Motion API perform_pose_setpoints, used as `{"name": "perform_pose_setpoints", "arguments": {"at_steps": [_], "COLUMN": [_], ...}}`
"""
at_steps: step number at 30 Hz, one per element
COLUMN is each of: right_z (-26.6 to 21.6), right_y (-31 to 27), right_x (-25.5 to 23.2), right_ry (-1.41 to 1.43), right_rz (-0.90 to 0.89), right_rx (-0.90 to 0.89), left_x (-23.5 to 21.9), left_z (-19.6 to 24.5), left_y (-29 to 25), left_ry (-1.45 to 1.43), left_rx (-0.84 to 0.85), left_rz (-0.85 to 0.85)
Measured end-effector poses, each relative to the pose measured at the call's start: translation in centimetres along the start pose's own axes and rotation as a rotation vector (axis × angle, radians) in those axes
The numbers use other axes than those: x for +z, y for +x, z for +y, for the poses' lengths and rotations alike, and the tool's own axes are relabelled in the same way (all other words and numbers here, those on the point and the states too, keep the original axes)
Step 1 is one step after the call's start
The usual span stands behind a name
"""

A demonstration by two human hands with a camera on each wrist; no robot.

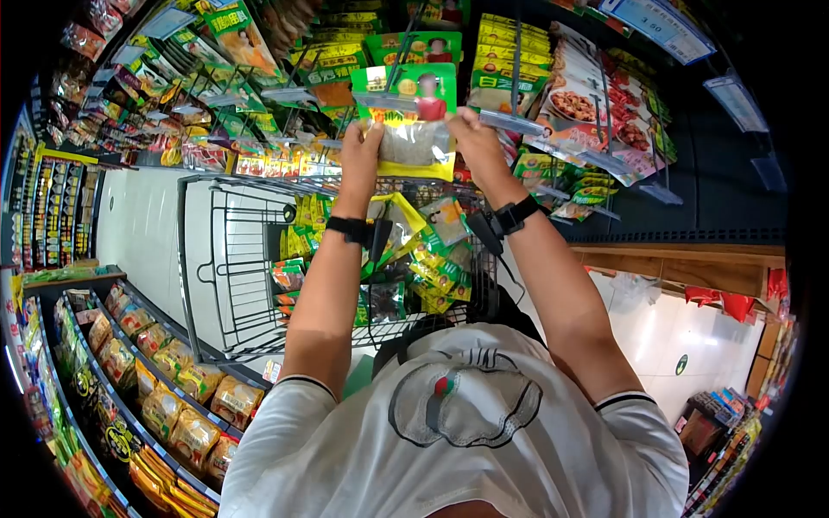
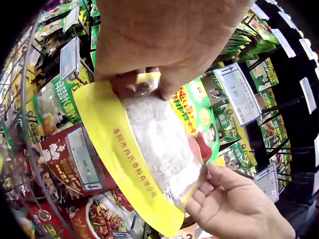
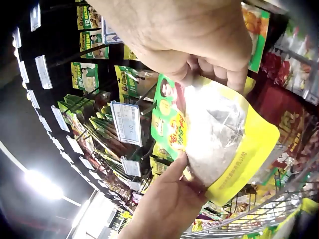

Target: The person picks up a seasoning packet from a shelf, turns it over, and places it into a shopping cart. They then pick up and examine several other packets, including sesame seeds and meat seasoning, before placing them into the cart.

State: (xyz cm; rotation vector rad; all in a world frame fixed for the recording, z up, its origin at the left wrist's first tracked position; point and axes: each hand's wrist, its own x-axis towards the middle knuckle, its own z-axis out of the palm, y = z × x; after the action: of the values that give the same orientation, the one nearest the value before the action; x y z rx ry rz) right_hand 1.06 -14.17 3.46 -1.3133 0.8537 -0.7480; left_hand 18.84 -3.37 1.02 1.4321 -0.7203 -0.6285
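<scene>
A green and yellow seasoning packet (image 1: 410, 142) with a clear window stands upright in front of the hanging rack. My left hand (image 1: 359, 160) pinches its left edge, thumb on the near face. At the opposite edge my right hand (image 1: 479, 147) grips it between thumb and curled fingers. Greyish contents fill the window of the packet (image 2: 159, 134) in the left wrist view, above a yellow bottom band with printed characters. A clear price-tag holder crosses the packet's upper part in the head view.
Below the hands a wire shopping cart (image 1: 226, 281) holds several green and yellow packets (image 1: 440, 272). More packets (image 1: 509, 65) hang on metal hooks ahead, with price tags (image 1: 665, 30) sticking out. Shelves of bagged goods (image 1: 173, 380) stand at the left, a wooden ledge (image 1: 691, 263) at the right.
</scene>
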Motion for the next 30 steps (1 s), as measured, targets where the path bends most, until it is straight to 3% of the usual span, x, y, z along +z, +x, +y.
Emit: {"name": "perform_pose_setpoints", "arguments": {"at_steps": [4,5,6,9,12,15,18,23,24,28,29,30], "right_z": [3.3,2.4,2.4,2.1,3.5,4.8,4.4,4.5,4.4,4.9,4.1,3.9], "right_y": [1.8,1.1,0.4,-1.0,-2.9,-4.8,-7.0,-9.3,-9.7,-10.9,-11.4,-11.9], "right_x": [-0.9,-1.5,-1.6,-2.3,-2.7,-3.3,-3.5,-3.5,-3.6,-5.2,-5.1,-5.2], "right_ry": [-0.062,-0.084,-0.106,-0.234,-0.159,-0.074,-0.062,-0.030,-0.030,0.047,0.041,0.036], "right_rz": [0.103,0.044,0.070,0.045,0.005,-0.093,-0.169,-0.157,-0.142,-0.144,-0.132,-0.122], "right_rx": [-0.108,0.004,-0.067,-0.025,0.011,0.055,0.174,0.194,0.202,0.217,0.238,0.253], "left_x": [0.8,0.9,1.0,1.7,1.0,0.7,0.5,-0.8,-1.3,-7.0,-8.3,-9.7], "left_z": [-1.8,-2.2,-2.6,-3.7,-8.1,-5.5,-4.6,-3.1,-3.3,-8.8,-9.1,-9.5], "left_y": [4.1,5.0,5.7,7.4,10.1,8.1,7.6,5.5,4.9,0.9,-1.2,-3.6], "left_ry": [0.124,0.196,0.268,0.138,0.262,0.144,0.110,0.231,0.263,0.254,0.289,0.410], "left_rx": [0.081,0.117,0.156,0.055,0.188,0.009,-0.020,0.129,0.166,-0.040,-0.038,-0.144], "left_rz": [0.004,0.006,0.009,0.028,0.019,-0.020,-0.027,-0.014,0.010,0.005,0.037,0.028]}}
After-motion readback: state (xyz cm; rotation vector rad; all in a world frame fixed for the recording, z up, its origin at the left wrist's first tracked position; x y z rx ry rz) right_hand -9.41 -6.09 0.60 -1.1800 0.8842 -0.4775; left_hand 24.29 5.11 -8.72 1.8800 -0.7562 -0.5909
